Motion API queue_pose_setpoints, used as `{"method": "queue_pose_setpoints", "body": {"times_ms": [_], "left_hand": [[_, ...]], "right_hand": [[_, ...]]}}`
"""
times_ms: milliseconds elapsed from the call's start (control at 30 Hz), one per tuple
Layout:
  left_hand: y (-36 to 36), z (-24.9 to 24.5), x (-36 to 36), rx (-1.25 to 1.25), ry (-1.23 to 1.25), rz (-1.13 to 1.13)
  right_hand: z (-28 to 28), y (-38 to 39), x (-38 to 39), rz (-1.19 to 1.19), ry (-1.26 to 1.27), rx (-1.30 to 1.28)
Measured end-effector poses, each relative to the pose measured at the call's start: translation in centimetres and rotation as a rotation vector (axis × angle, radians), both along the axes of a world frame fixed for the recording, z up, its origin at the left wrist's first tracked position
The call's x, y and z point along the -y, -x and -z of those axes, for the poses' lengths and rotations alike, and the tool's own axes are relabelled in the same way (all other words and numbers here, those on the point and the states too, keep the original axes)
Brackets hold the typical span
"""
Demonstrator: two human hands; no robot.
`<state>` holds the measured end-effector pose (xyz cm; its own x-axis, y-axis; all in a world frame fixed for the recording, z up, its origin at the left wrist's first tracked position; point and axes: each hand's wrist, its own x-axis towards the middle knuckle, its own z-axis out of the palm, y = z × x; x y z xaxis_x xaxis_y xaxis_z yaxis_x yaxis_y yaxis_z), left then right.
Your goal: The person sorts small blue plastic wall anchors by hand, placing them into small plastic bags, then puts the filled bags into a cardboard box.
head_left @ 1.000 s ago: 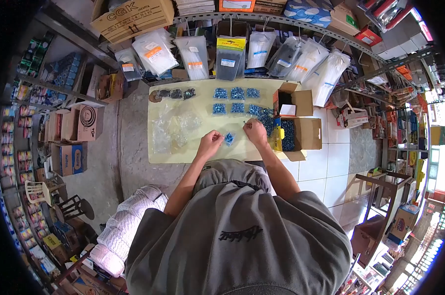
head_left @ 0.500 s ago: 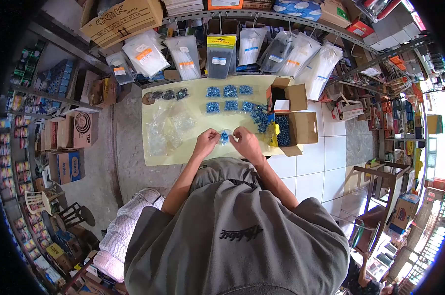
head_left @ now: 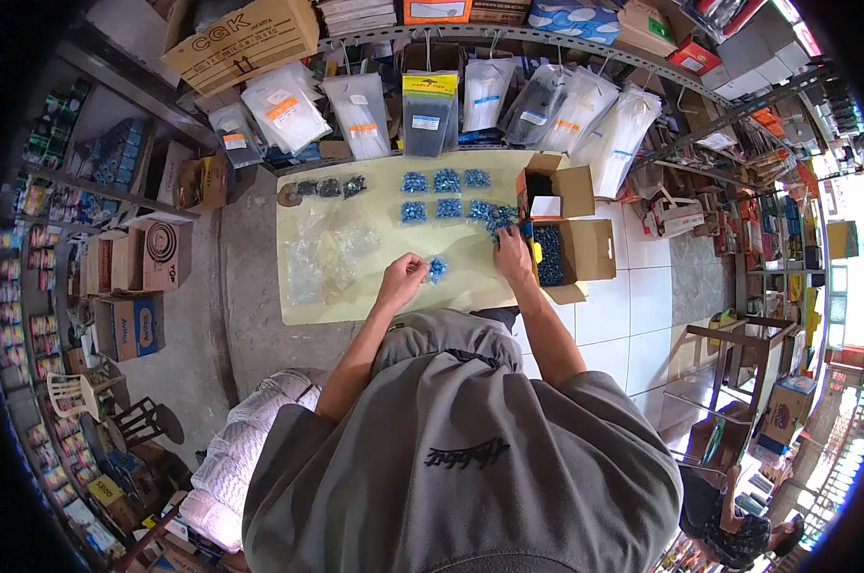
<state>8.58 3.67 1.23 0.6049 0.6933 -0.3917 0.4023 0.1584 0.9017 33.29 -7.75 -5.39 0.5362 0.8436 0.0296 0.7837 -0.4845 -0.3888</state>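
Observation:
My left hand (head_left: 407, 277) pinches the edge of a small clear plastic bag (head_left: 437, 270) that has a few blue pieces in it. Over the loose pile of small blue pieces (head_left: 494, 216) is my right hand (head_left: 514, 256), its fingertips bent down among them; whether it grips any is hidden. Filled bags of the blue pieces (head_left: 446, 180) lie in two rows on the pale yellow table (head_left: 394, 298). Flat clear bags (head_left: 322, 250) are spread on the left side.
An opened cardboard box (head_left: 585, 250) holding more blue pieces stands at the table's right edge, with another box (head_left: 570, 189) behind it. Dark small packs (head_left: 329, 186) lie at the back left. Packs of cable ties (head_left: 430, 113) hang beyond the table. A person (head_left: 733, 525) is at lower right.
My right hand has left the small bag and moved right and away from me to the loose blue pile. My left hand stays at the bag.

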Motion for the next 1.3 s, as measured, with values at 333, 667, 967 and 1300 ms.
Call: {"method": "queue_pose_setpoints", "body": {"times_ms": [333,667,967,1300], "left_hand": [[0.0,0.8,0.1,-0.011,-0.006,-0.015],[0.1,0.6,0.0,-0.005,0.000,-0.002],[0.0,0.4,-0.1,-0.016,0.020,-0.009],[-0.3,0.1,-0.1,-0.029,0.010,-0.005]], "right_hand": [[0.6,-0.9,-0.1,-0.217,0.035,-0.012],[-0.6,-1.6,-0.7,-0.176,0.141,-0.058],[-0.5,-1.4,-0.6,-0.140,0.060,-0.062],[-7.3,2.5,-1.0,0.139,-0.274,-0.599]]}}
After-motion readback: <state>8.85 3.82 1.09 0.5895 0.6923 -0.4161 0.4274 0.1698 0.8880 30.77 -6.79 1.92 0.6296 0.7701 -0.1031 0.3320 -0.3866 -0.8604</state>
